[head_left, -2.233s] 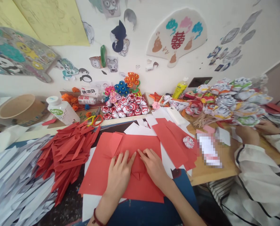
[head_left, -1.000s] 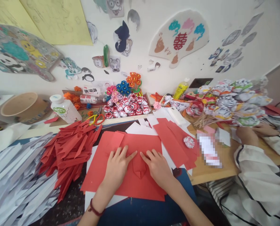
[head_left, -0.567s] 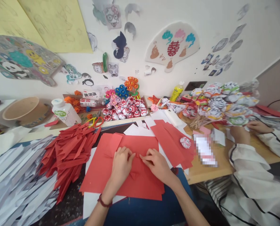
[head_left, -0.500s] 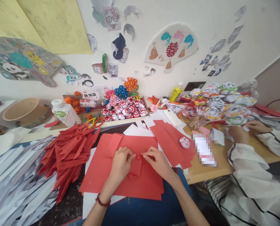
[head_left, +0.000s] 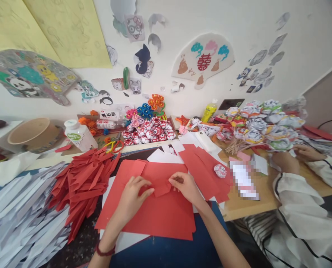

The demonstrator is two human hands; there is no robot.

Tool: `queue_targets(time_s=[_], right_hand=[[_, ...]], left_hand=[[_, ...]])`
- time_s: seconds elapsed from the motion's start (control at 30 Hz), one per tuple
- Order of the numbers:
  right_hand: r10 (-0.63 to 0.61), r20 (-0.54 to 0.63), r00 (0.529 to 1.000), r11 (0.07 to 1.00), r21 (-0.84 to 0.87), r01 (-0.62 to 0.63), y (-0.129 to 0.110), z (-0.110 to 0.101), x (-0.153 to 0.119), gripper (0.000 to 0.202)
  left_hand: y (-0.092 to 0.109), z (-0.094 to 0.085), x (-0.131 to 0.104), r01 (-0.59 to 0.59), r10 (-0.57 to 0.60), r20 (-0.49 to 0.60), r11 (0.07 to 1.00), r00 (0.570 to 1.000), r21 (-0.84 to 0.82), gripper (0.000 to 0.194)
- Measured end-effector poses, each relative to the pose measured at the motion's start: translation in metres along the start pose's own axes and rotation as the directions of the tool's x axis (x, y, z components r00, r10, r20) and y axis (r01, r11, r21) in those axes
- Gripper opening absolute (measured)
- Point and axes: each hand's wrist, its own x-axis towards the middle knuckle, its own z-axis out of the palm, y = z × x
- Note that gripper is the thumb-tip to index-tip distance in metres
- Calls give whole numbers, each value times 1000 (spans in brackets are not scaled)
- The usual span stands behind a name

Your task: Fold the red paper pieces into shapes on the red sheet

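Observation:
My right hand (head_left: 185,187) pinches the right end of a small folded red paper (head_left: 162,190), thumb against fingers. Close to that paper's left edge is my left hand (head_left: 134,194), its thumb and forefinger apart and nothing visible between them. Beneath both hands lie large red paper sheets (head_left: 149,223), with white sheets partly under them. Another small red paper piece (head_left: 136,168) rests on the upper left of these sheets. The exact folds of the held paper are hard to make out, red on red.
Folded red strips (head_left: 84,182) and white strips (head_left: 28,219) are heaped at left. More red sheets (head_left: 202,167) carry a paper flower (head_left: 220,171) at right. Behind stand a white bottle (head_left: 80,136), scissors (head_left: 114,147) and red-white flowers (head_left: 151,130). A co-worker's sleeves (head_left: 300,193) are at far right.
My left hand has drawn back left and downward from the folded paper, its fingers parting. The small paper has tilted and shifted upward, still in my right hand's pinch.

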Motion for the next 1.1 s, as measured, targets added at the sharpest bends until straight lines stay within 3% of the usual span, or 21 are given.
queue_targets(time_s=[0.13, 0.3, 0.43, 0.57, 1.1], right_hand=[[2, -1, 1000, 999, -38, -2, -2, 1, -3, 25], [-152, 28, 988, 937, -314, 153, -14, -1, 0, 10], [-206, 64, 977, 885, -414, 214, -12, 0, 9, 9], [-213, 81, 974, 871, -435, 227, -8, 2, 15, 19], [-285, 195, 939, 840, -421, 342, -8, 4, 23, 12]], left_hand=[[-5, 6, 1, -1, 3, -22, 999, 1000, 50, 14], [-5, 9, 13, 41, -39, -16, 986, 999, 159, 11], [-5, 8, 15, 27, -25, -11, 986, 1000, 167, 6], [-9, 9, 14, 14, -12, -15, 992, 1000, 124, 6], [-19, 15, 9, -101, 105, -67, 993, 992, 57, 19]])
